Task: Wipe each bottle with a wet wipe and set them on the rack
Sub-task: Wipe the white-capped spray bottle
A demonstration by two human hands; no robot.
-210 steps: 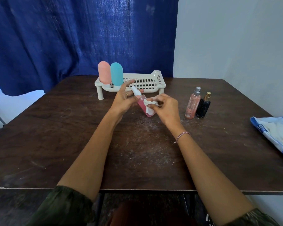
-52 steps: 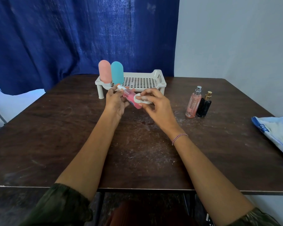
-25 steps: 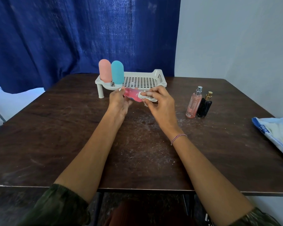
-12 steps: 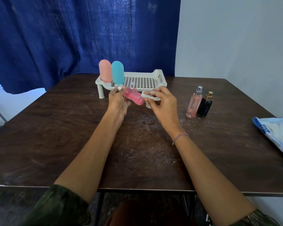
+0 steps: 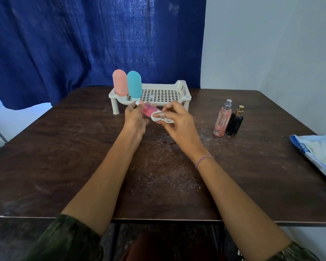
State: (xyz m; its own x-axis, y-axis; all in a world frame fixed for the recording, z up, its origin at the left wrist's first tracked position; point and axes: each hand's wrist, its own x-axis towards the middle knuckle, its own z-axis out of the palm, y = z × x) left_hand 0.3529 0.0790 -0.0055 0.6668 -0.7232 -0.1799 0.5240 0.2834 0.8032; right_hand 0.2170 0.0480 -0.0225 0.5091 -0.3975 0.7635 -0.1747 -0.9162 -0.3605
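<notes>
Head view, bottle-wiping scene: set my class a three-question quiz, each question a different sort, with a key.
1. True or false: two capsule bottles stand on the rack.
2. Which hand holds the wet wipe? A) left B) right
3. Fill in: beside the black spray bottle stands a ____ one.

Key: 1 true: pink capsule bottle, teal capsule bottle. 2 B: right hand; the left hand holds the red bottle. 3 pink: pink spray bottle.

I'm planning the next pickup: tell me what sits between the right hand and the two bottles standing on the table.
Nothing: in the head view, only bare, dusty table separates the right hand from the pink bottle and black bottle.
</notes>
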